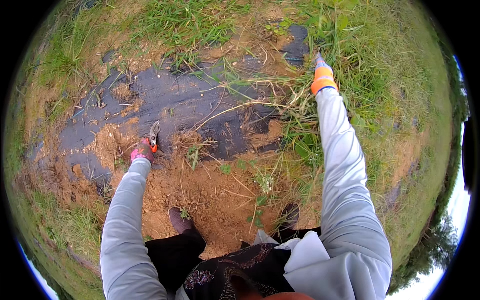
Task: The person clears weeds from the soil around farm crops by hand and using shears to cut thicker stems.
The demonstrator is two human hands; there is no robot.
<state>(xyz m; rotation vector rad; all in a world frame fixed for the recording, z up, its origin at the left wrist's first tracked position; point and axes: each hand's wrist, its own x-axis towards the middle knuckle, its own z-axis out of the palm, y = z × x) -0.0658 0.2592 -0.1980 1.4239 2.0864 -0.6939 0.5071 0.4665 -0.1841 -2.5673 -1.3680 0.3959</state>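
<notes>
My left hand (141, 150), in a pink floral glove, grips a pair of pruning shears (153, 135) with orange handles. Their metal blades point away from me, just above the dark plastic ground sheet (168, 97). My right hand (323, 75), wearing an orange and grey glove, reaches far forward to the edge of the tall green grass (343, 56). Its fingers are partly lost among the blades, so whether they hold any is unclear. A heap of pulled grass and weeds (300, 101) lies just left of that hand, on the sheet.
Bare reddish soil (221, 198) lies around my shoes (180, 220). A clump of dry roots (191, 144) and a long pale stem (232, 108) rest on the sheet. Small leafy weeds (264, 182) grow before my feet. Grass (187, 22) borders the far side.
</notes>
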